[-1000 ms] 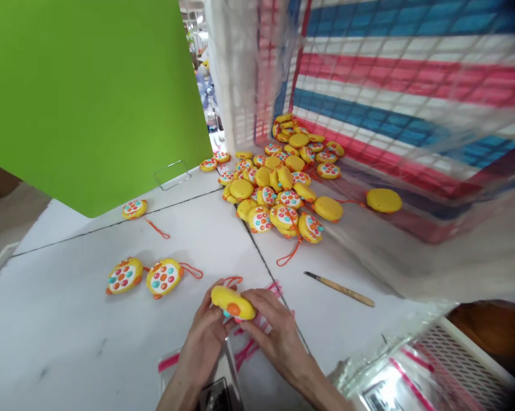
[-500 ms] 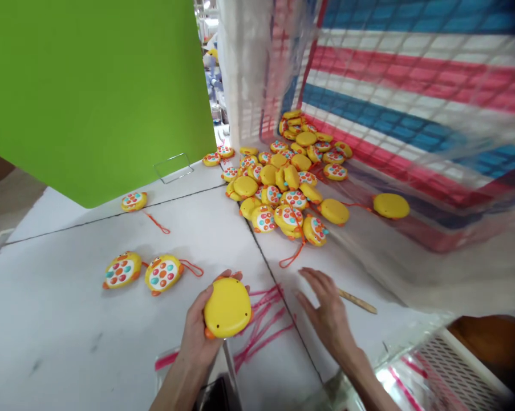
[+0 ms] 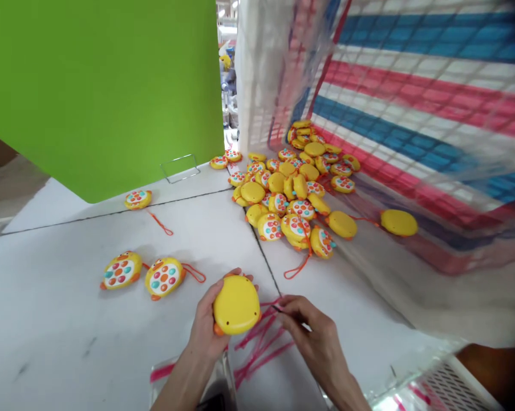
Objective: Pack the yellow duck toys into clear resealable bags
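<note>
Meanwhile, cupped in the left hand (image 3: pixel 203 325), a yellow duck-shaped toy (image 3: pixel 235 305), plain back turned upward, orange tip showing at its lower left edge, fingers curled up around the far side. Right hand (image 3: pixel 312 337) closed in a pinch, fingertips gathered on a slim dark-tipped tool (image 3: pixel 276 308), its point aimed at the toy, just beside it and not touching. Loose pink cords (image 3: pixel 261 337) strewn on the white worktop (image 3: pixel 69 325) below and between the hands, with a clear plastic bag (image 3: pixel 163 372) edged in pink beneath the left wrist. Farther left, two more duck toys (image 3: pixel 121 270) (image 3: pixel 163 277) lying face up side by side, their coloured buttons showing, the second with an orange loop of cord (image 3: pixel 194 273). Beyond them, one more toy (image 3: pixel 137 199) near the green board (image 3: pixel 98 97), trailing its own orange cord (image 3: pixel 159 224). Ahead, a large heap of the same toys (image 3: pixel 283 194) spilling from the foot of a red, white and blue striped mesh sheet (image 3: pixel 411 103), one yellow toy (image 3: pixel 398 222) lying apart on the right, and a small clear acrylic stand (image 3: pixel 179 168) lying by the green board.
</note>
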Available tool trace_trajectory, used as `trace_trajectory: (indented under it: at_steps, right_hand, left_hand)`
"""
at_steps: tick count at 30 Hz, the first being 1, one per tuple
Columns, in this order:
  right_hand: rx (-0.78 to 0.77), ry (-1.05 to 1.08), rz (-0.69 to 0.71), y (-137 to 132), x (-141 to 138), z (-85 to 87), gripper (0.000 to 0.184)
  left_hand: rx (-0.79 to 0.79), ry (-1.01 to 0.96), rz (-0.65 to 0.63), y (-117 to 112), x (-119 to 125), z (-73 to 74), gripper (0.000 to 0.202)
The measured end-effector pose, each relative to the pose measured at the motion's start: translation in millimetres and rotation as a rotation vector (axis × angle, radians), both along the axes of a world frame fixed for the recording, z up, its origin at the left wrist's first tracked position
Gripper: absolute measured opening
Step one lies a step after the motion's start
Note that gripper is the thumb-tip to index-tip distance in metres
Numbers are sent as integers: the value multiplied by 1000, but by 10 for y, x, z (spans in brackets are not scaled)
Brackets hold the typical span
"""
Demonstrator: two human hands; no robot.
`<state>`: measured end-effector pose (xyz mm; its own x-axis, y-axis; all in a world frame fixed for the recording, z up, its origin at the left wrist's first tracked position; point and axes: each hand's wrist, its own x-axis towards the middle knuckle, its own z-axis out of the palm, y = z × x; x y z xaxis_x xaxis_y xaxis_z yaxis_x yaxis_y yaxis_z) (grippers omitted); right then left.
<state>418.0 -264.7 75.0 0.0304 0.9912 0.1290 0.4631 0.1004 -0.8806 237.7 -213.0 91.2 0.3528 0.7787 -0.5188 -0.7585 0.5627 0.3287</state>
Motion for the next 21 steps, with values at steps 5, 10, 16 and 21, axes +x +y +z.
trace_trajectory:
  at_steps: [5,10,16,21]
  right_hand:
    - [98,5,151,86,-453,237,10]
    - [135,-61,159,95,-532,260,11]
    - [186,-87,119,133,-525,265,10]
    - [186,-68,154,89,-550,265,10]
  left_hand:
    - [46,63,-14,-15,-7,-4,36]
    - [105,155,-17,-36,-4,11,35]
    - [94,153,-35,-69,10,-10,33]
    - [108,140,-46,-73,14,1,32]
